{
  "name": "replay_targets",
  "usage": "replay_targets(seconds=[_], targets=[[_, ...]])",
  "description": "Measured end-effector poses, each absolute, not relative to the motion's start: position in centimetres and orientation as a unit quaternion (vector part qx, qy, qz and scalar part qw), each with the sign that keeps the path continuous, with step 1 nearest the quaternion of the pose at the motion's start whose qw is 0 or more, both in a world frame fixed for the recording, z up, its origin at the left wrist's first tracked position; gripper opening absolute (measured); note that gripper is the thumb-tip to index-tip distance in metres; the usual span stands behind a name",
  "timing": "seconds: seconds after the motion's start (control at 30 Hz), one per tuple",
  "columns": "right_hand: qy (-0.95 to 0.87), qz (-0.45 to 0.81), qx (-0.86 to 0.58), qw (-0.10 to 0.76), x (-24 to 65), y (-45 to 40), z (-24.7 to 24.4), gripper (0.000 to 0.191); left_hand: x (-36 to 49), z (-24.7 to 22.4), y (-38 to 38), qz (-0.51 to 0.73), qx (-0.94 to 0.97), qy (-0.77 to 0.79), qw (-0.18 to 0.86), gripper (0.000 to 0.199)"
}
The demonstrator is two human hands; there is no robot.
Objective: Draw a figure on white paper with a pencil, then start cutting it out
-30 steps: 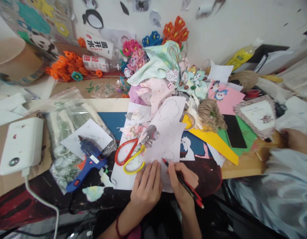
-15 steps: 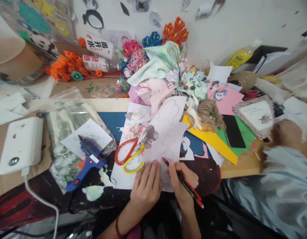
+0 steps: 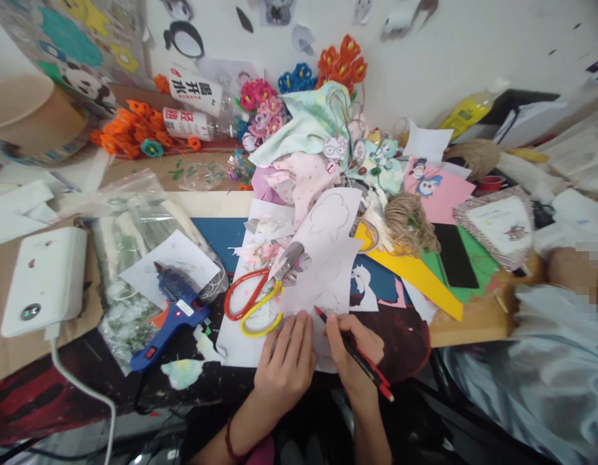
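Observation:
My right hand grips a red and black pen, its tip touching a sheet of white paper. Faint drawn outlines show on this sheet, a cloud-like shape at the top and smaller ones lower down. Flat on the sheet's lower left edge lies my left hand, fingers stretched out and holding nothing. Just above the left hand rest scissors with one red and one yellow handle, their blades partly over paper scraps. A blue glue gun lies further left on a small white paper.
A white power bank with a cable stands at the left. Behind the paper are piled fabrics, a twine ball and a yellow strip. A phone lies right. Another person's sleeve is at the right edge.
The pen and my right hand have shifted very slightly to the left. My left hand stays flat on the paper, and the surrounding things have not visibly been moved.

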State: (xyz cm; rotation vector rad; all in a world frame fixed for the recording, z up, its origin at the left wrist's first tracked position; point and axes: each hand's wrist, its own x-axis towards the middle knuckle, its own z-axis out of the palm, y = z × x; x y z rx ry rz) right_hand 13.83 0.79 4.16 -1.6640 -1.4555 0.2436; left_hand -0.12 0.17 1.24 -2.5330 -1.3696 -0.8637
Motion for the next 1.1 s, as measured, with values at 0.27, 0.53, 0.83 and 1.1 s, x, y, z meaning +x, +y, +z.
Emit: replay_targets(seconds=[0.27,0.53,0.83,1.1], targets=[[-0.435,0.110,-0.731,0.514,13.3,-0.3,3.1,0.030,0.0,1.3,0.0,-0.291,-0.841,-0.450,0.069,0.034],[-0.224,0.076,-0.688,0.686,15.8,0.1,2.9,0.038,-0.1,1.3,0.2,-0.297,-0.837,-0.452,0.081,0.033],[-0.262,0.075,-0.685,0.676,17.3,0.0,2.2,0.037,0.0,1.2,0.2,-0.300,-0.835,-0.452,0.085,0.034],[-0.370,0.166,-0.686,0.605,16.9,-0.2,2.6,0.017,0.0,1.1,0.1,-0.300,-0.838,-0.448,0.086,0.034]])
